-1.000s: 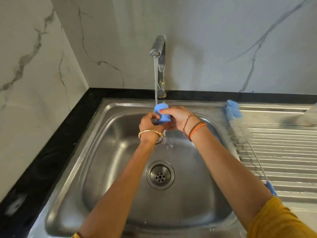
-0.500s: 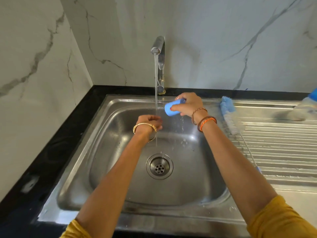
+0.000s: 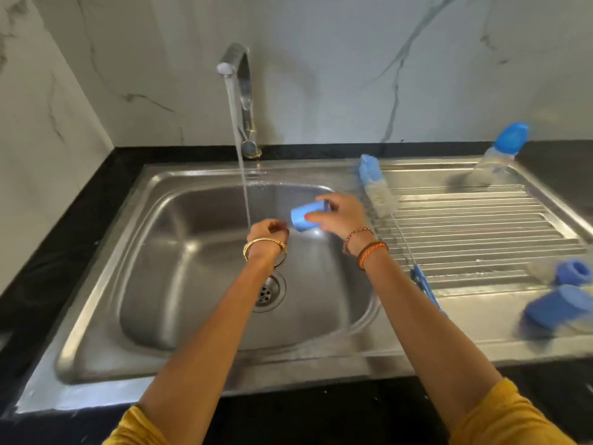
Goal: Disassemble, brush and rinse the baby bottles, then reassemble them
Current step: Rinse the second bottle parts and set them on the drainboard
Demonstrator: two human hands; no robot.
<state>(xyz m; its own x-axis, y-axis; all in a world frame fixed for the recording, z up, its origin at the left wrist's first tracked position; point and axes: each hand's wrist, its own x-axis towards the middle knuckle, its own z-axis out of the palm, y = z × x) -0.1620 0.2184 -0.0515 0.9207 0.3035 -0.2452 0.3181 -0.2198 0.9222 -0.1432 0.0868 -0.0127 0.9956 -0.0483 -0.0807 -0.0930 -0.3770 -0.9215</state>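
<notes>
A light blue bottle cap [image 3: 306,215] is held on its side in the fingers of the right hand [image 3: 340,216], over the sink bowl [image 3: 199,284] and just beside the running water [image 3: 242,168]. The left hand [image 3: 266,232] is curled loosely under the water; whether anything is held in it cannot be told. The two hands are close but apart. Water is poured from the tap [image 3: 239,75] at the back edge of the sink. A bottle brush [image 3: 377,191] is laid on the ribbed drainboard [image 3: 475,226]. A capped bottle [image 3: 499,155] is stood at the drainboard's far corner. A blue ring [image 3: 574,273] and a darker blue cap [image 3: 558,311] are seen blurred near its right front edge.
</notes>
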